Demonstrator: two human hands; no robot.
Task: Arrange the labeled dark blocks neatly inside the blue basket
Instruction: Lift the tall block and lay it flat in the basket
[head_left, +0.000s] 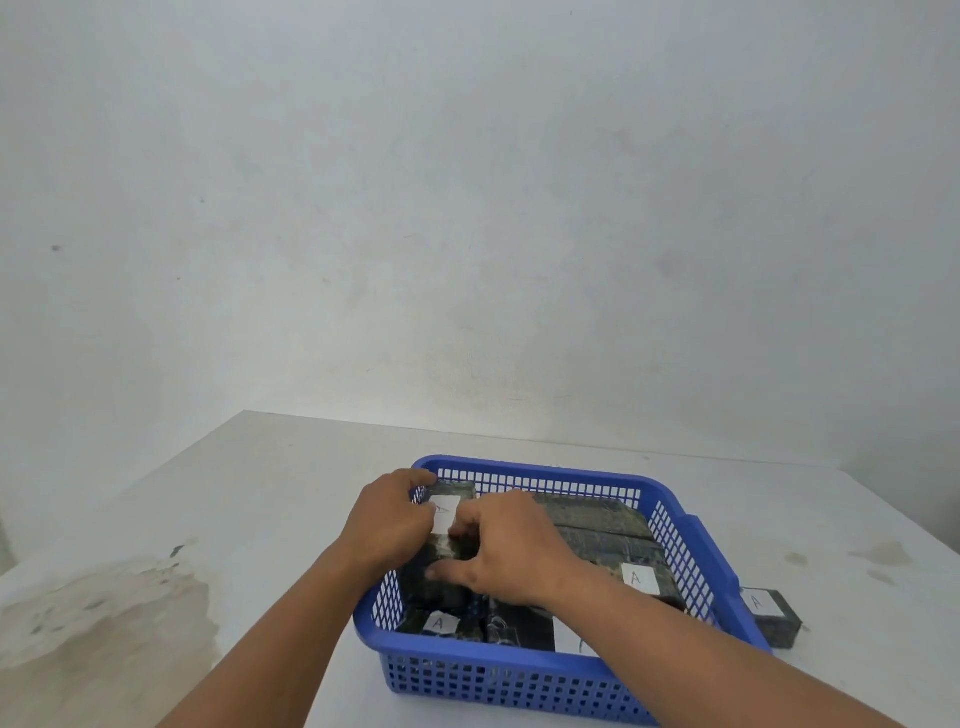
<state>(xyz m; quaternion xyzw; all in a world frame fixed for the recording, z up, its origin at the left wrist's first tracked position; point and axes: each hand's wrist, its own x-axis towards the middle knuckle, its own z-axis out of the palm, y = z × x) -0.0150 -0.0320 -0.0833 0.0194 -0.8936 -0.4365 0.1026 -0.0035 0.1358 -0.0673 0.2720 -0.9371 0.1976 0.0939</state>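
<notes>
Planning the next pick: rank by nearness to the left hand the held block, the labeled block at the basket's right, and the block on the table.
1. Held block, in the left hand, basket's left.
2. Labeled block, basket's right side.
3. Table block, outside the basket, right.

We see a white tabletop (280, 483) set against a pale, scuffed wall (467, 208). A broad brownish stain (109, 623) spreads along the tabletop's left edge, and fainter smudges (878, 556) lie near its right edge. A dark speck (55, 249) marks the wall.
</notes>
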